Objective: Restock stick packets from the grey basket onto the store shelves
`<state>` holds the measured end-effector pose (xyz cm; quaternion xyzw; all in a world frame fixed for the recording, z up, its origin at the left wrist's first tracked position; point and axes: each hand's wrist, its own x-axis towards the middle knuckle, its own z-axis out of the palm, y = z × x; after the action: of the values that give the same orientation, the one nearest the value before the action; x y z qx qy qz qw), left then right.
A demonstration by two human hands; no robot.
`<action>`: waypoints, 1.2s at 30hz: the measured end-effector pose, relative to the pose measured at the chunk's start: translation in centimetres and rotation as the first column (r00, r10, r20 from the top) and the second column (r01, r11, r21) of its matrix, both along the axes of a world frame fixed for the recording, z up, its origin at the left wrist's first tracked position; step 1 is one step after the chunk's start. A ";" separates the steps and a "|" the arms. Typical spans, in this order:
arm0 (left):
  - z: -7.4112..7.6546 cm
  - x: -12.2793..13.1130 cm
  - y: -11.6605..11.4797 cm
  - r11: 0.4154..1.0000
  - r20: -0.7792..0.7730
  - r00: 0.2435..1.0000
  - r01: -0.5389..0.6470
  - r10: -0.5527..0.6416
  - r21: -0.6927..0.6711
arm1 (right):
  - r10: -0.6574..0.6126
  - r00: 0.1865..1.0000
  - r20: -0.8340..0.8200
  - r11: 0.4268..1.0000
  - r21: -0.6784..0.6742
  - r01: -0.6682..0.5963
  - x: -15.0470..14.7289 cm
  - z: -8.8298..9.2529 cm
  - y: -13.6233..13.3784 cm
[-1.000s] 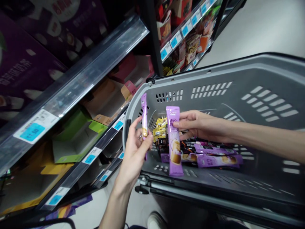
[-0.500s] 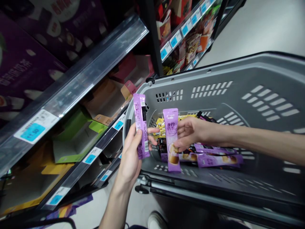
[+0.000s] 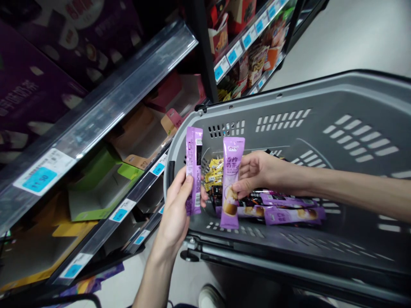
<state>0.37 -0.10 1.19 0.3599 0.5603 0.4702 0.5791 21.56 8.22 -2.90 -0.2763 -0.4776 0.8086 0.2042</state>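
Observation:
My left hand [image 3: 178,205] is closed on a purple milk tea sachet [image 3: 194,162], back side with the barcode facing me, held upright over the left end of the grey basket [image 3: 289,102]. My right hand [image 3: 253,174] pinches another purple milk tea sachet [image 3: 230,201] by its right edge, its printed front toward me. The two sachets stand side by side, a small gap apart. Below them in the basket lie more purple sachets [image 3: 289,215], yellow sachets [image 3: 213,173] and some dark ones, partly hidden by my right hand.
To the left, a shelf carries open display boxes, among them a green box [image 3: 96,184] and a brown box [image 3: 141,137], behind price tags [image 3: 45,171]. Packaged snacks [image 3: 257,64] fill a farther shelf. A shoe [image 3: 210,297] shows on the floor below the basket.
The sachet in my left hand has tipped more upright and shifted slightly right. The one in my right hand has risen a little and leans slightly right.

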 end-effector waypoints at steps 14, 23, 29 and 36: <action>0.2 0.3 0.0 0.999 0.001 0.999 0.033 -0.033 0.009 | 0.004 0.997 -0.079 0.991 -0.133 -0.015 0.3 0.8 -0.1; -1.0 0.0 -0.1 0.965 -0.237 0.948 0.242 -0.213 0.102 | -0.059 0.996 -0.072 0.982 -0.184 0.045 0.8 0.0 -0.6; -1.4 -0.2 -0.3 0.943 -0.369 0.904 0.292 -0.217 0.161 | 0.051 0.990 -0.132 0.991 -0.113 -0.066 0.8 0.2 -0.9; -1.3 -0.3 -0.1 0.937 -0.338 0.922 0.271 -0.187 0.221 | -0.011 0.999 0.038 0.997 -0.071 0.014 0.3 0.0 -1.6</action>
<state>0.09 -0.23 -0.12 0.5669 0.5305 0.4063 0.4817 21.89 6.62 -2.86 -0.3016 -0.4506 0.8184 0.1903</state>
